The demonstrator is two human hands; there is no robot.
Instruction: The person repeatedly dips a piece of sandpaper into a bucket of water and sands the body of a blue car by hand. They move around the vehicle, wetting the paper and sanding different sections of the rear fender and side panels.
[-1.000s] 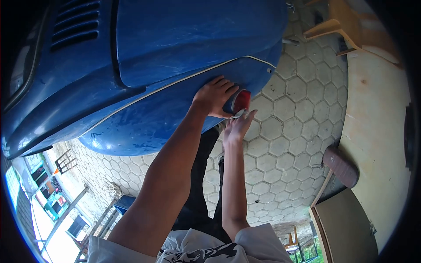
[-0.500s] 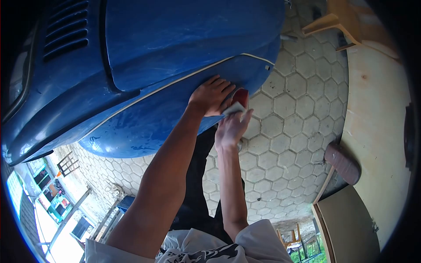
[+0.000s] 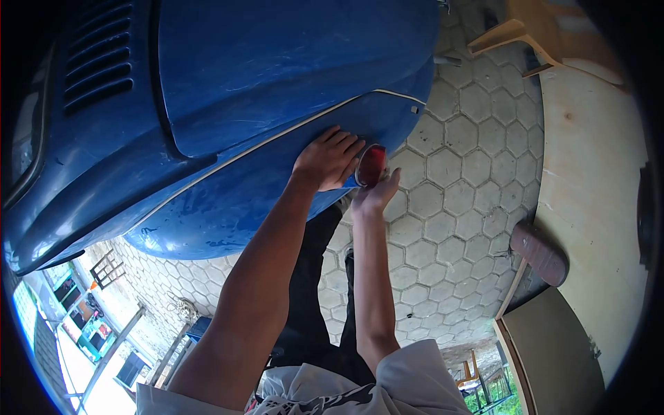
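Observation:
My left hand lies flat on the blue car fender, its fingers stretched out below the pale trim strip. Close to its fingertips is a red tail light with a pale rim, fixed to the fender. My right hand is just beneath this light, at the fender's lower edge. Its thumb sticks out to the right. The other fingers are mostly hidden behind the light, and the pale sheet seen at them earlier does not show.
Hexagonal paving surrounds the car. On the right are a large wooden board, a brown oblong pad and a wooden chair leg. A small dark stool stands at the far left.
My right hand has shifted slightly down and right, and the pale sheet at its fingers has gone from sight. More of the red light shows. My left hand stays on the fender.

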